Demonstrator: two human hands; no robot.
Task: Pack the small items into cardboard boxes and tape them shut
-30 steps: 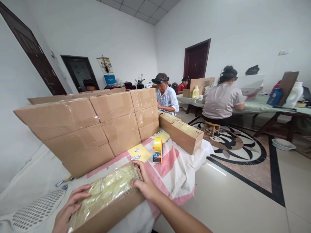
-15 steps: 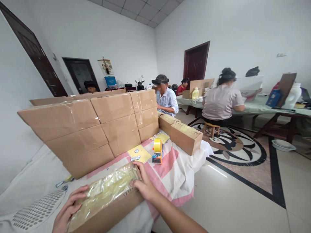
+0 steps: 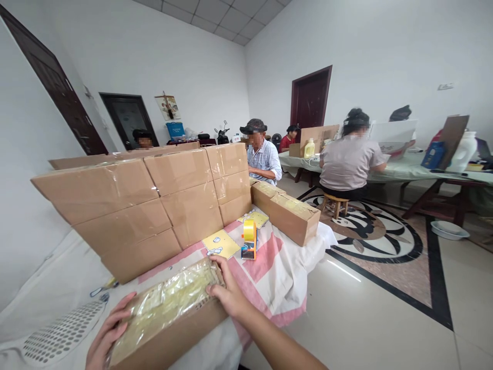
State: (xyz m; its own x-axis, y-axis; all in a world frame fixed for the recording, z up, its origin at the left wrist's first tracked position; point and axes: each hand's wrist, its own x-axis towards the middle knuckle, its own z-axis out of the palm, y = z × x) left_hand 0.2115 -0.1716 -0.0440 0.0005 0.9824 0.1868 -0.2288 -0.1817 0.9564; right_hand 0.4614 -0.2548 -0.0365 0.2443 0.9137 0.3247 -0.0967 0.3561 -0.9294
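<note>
A long cardboard box (image 3: 173, 329), its top covered with shiny yellowish tape, lies at the near edge of the cloth-covered table. Around its left end curls my left hand (image 3: 110, 331), with the fingertips on the taped top. My right hand (image 3: 227, 290) grips the far right end, thumb on top and fingers over the far edge. Beyond that hand stands a tape dispenser (image 3: 249, 240) with a yellow roll. The underside of the box is hidden.
A wall of stacked cardboard boxes (image 3: 185, 200) rises behind the held box. More taped boxes (image 3: 295, 218) line the table's right side. A perforated white plastic item (image 3: 61, 334) lies at the left. Several people sit beyond, one on a wooden stool (image 3: 336, 203).
My left hand has shifted very slightly right along the box end. The box and my right hand stay almost in place.
</note>
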